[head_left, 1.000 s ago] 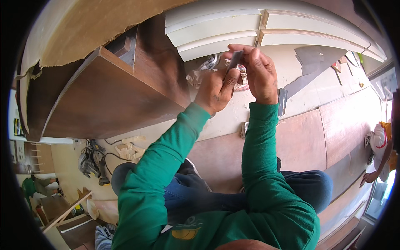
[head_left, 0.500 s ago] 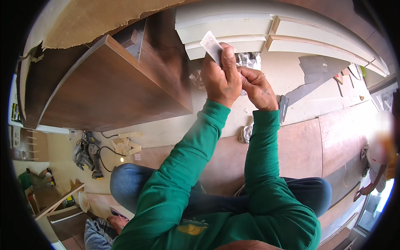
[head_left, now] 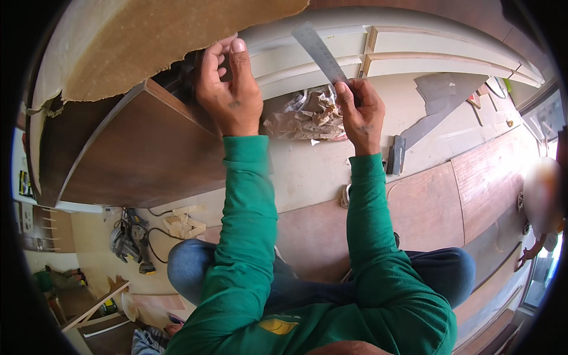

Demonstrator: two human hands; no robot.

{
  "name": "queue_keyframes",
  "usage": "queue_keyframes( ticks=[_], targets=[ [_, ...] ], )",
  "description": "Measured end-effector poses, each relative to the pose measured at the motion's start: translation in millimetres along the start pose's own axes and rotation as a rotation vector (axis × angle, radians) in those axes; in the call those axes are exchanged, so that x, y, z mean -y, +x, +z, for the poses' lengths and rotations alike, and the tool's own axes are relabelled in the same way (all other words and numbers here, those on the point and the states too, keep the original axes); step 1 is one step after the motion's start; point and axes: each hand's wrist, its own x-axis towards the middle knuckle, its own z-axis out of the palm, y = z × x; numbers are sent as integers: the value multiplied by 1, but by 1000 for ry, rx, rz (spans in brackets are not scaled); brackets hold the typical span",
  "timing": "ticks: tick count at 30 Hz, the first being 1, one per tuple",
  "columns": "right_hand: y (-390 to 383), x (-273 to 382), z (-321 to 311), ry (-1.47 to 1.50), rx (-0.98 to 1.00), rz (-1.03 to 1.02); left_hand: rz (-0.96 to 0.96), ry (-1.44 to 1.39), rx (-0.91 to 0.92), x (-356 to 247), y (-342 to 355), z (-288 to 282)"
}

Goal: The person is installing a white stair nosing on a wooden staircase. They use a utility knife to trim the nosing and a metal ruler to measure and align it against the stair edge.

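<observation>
My right hand is closed on the lower end of a steel ruler, thumb pressed against its face. The thin grey strip slants up and left in front of the white panels. Up by the torn edge of a brown paper sheet is my left hand, its thumb raised apart from loosely curled fingers. The fingertips are close to the paper; whether they touch it I cannot tell. Below that hand stands a brown wooden cabinet panel with a pale edge. Crumpled brown paper lies between my hands on the floor.
White drawer-like panels stand along the far side. A dark hand tool and a grey sheet lie right of my right hand. Corded power tools are at left. Brown boards cover part of the floor. Another person is at far right.
My hands were together around the ruler. The left has let go and moved left to the paper edge; the right now holds the ruler alone, and more of it shows.
</observation>
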Motion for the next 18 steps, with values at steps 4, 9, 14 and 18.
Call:
queue_keyframes(
  ticks=[4,9,14,18],
  targets=[
    [7,-3,7,-164,-45,-109,-64,-299,237,14,17,-4],
    [16,0,21,-182,-113,-156,-101,-186,551,10,47,-8],
    [15,0,33,-211,-156,-187,-310,-413,604,12,53,-5],
    [13,-5,35,-174,-143,-177,-405,-586,635,15,49,2]
  ],
)
